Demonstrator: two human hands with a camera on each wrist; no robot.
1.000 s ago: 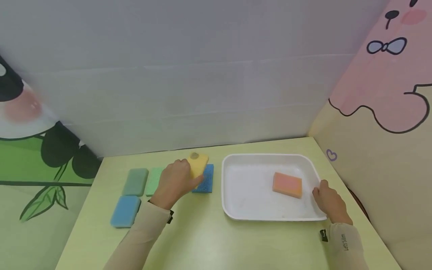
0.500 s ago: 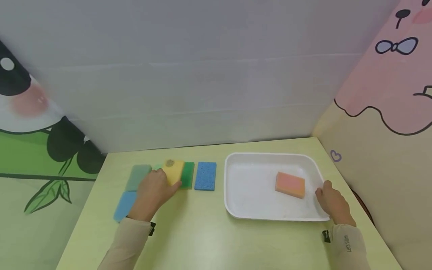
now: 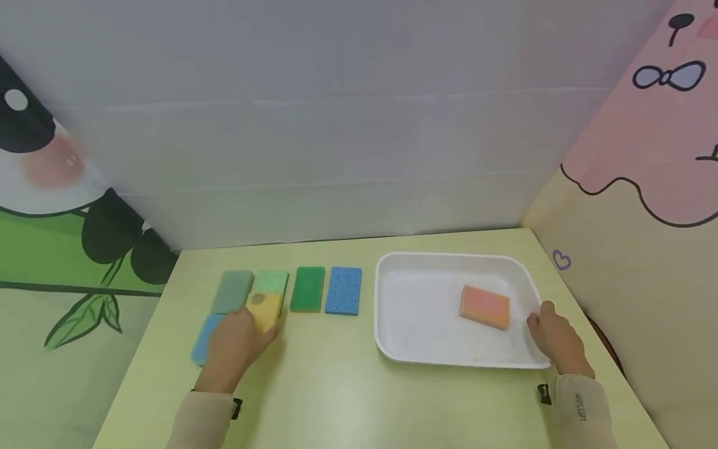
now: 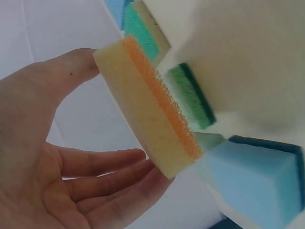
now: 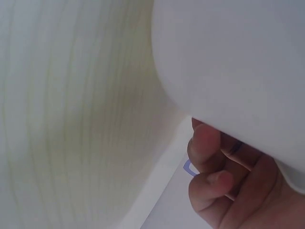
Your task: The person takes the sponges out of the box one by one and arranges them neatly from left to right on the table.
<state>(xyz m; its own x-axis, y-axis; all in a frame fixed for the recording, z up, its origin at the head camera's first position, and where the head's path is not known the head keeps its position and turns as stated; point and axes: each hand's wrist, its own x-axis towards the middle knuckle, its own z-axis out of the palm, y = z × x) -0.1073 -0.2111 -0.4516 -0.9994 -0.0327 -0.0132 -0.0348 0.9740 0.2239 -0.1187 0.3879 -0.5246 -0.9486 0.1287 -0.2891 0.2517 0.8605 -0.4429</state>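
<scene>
My left hand (image 3: 232, 348) pinches a yellow sponge (image 3: 266, 310) between thumb and fingertips. In the left wrist view this sponge (image 4: 136, 109) shows an orange scrubbing layer along one side. It overlaps the near part of a light green sponge (image 3: 273, 282) in the head view. A light blue sponge (image 3: 203, 342) is partly hidden behind the hand. On the right, my right hand (image 3: 559, 340) grips the right rim of a white tray (image 3: 417, 312). A pink and orange sponge (image 3: 485, 307) lies inside that tray. The right wrist view has curled fingers (image 5: 209, 186) under the tray's edge.
Along the back row lie a grey-green sponge (image 3: 232, 291), a dark green sponge (image 3: 307, 289) and a blue sponge (image 3: 343, 291), left of the tray. A wall (image 3: 348, 212) rises behind the yellow table (image 3: 336, 399), and side walls stand left and right.
Holding the yellow sponge, my left hand has moved left and nearer, from over the blue sponge past the dark green one to the light green one. My right hand stays on the tray.
</scene>
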